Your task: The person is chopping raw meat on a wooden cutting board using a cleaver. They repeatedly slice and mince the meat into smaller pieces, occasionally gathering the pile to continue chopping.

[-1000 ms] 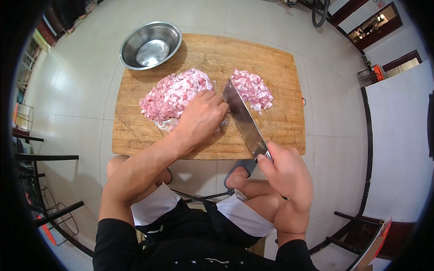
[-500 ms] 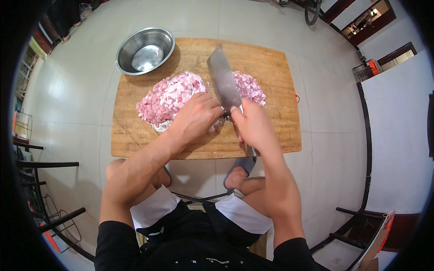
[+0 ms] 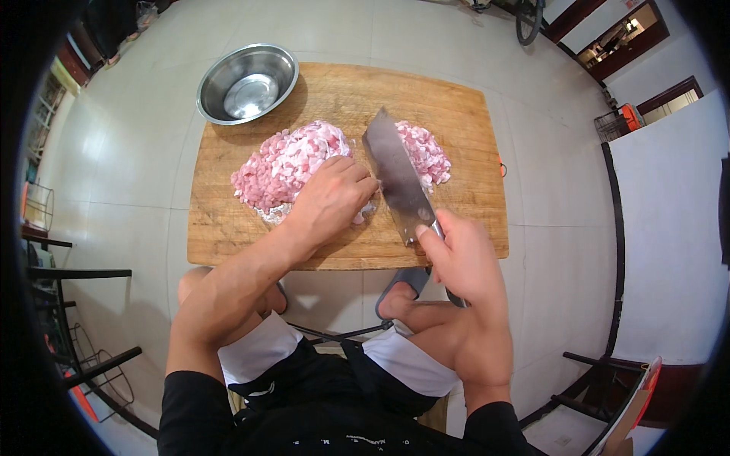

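Note:
A cleaver [image 3: 399, 178] with a broad steel blade is in my right hand [image 3: 465, 254], its fingers wrapped round the handle and the thumb by the blade's heel. The blade slants over the board toward the far left. Left of it, my left hand [image 3: 334, 194] has its fingers curled down on a pale piece of meat [image 3: 366, 212], mostly hidden under the palm. Beyond that hand lies a large pile of diced pink and white meat [image 3: 285, 163]. A smaller heap of diced meat [image 3: 427, 156] sits just right of the blade.
The thick wooden chopping board [image 3: 475, 205] stands in front of my knees. A steel bowl [image 3: 217, 87] rests at its far left corner, overhanging the edge. Black chair legs [image 3: 80, 274] are at the left. A white panel [image 3: 669, 228] stands at the right.
My right hand has drawn the cleaver back toward me and to the right, the blade now apart from my left fingers. My left hand has hardly moved.

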A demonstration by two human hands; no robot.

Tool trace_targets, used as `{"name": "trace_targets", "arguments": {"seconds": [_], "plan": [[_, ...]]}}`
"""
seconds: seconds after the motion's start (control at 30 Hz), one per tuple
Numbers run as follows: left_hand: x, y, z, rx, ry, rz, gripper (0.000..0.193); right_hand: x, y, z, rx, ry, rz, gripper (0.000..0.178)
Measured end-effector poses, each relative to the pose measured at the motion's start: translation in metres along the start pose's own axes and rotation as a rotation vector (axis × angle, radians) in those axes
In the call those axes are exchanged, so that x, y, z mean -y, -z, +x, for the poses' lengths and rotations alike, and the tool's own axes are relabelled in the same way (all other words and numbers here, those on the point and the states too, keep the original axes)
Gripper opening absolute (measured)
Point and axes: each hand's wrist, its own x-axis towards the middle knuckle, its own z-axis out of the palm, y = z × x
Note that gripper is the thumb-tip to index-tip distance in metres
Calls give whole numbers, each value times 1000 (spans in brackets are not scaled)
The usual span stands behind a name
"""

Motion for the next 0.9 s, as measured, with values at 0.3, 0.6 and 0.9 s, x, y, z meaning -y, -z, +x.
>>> {"name": "trace_targets", "arguments": {"seconds": [0.3, 0.6, 0.9], "plan": [[1, 1, 1, -7, -10, 0, 11, 1, 16, -19, 93, 28, -62, 27], [5, 1, 0, -23, -36, -8, 9, 8, 21, -24, 125, 2, -44, 28], [6, 3, 4, -19, -67, -7, 7, 12, -8, 8, 165, -25, -133, 30]]}}
